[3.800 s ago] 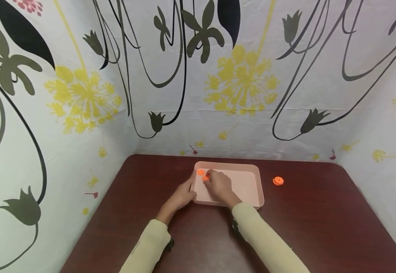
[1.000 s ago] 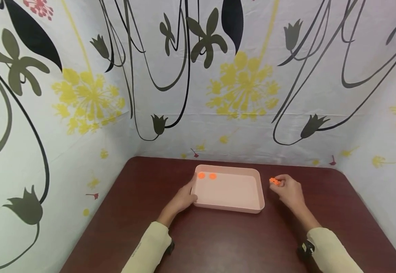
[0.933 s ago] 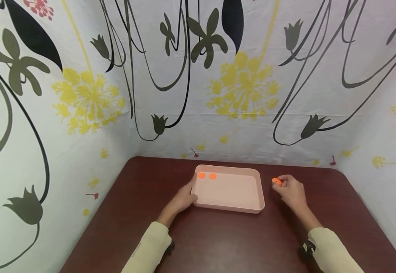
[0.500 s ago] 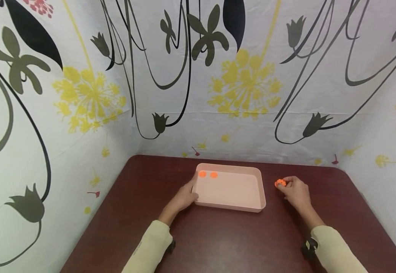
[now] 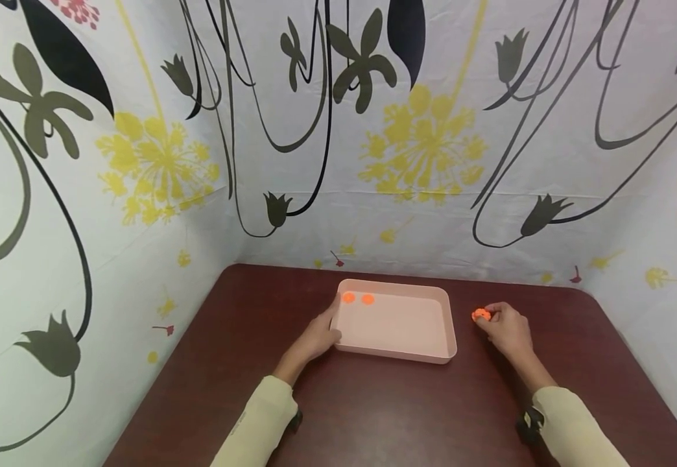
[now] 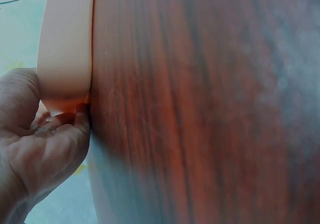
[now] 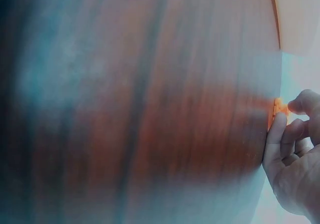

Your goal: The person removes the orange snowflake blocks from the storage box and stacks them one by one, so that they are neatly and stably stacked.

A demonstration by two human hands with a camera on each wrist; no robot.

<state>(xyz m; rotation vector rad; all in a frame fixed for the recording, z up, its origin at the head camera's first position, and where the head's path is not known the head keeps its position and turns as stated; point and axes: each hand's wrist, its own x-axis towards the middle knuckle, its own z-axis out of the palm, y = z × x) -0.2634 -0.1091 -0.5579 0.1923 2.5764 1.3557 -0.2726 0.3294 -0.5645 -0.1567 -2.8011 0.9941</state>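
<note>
A shallow pink tray [image 5: 399,327] lies on the table, with two flat orange discs [image 5: 348,297] side by side in its far left corner. My left hand [image 5: 315,334] grips the tray's left end; in the left wrist view, thumb and fingers close round the tray wall [image 6: 65,44]. To the right of the tray, my right hand [image 5: 508,329] pinches a small cluster of orange scalloped discs [image 5: 481,314] at table level. The right wrist view has the orange pieces [image 7: 279,107] between thumb and fingers; how many are stacked is hidden.
The dark reddish-brown table [image 5: 373,408] has a rounded far edge close to a floral-patterned cloth [image 5: 315,162], which also rises on both sides. A dark band with a small device [image 5: 530,425] sits at the right wrist.
My right hand left the tray, where a second disc now lies beside the first, and took hold of the orange discs at right. Lately it shifted slightly rightward. My left hand stays on the tray.
</note>
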